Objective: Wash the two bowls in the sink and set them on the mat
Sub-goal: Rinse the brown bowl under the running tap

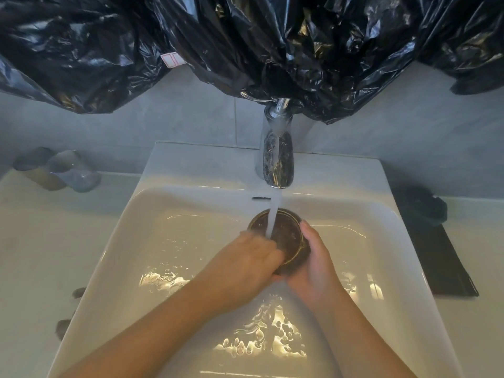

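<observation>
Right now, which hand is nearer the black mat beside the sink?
Right. The right hand grips the bowl on the side toward the mat; the left hand holds its opposite side, farther away.

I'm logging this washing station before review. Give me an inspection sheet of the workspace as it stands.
Surface: white sink, wet, tap running.
Job's things: one dark bowl under the stream; black mat right of the sink, a dark item on its far end, unclear.
Clutter: two cups on the counter at left.
Grippers: left hand holds the bowl's near rim, fingers inside; right hand grips its outer side.
Cables: nothing seen.
Surroundings: black plastic sheeting over a grey tiled wall.
</observation>
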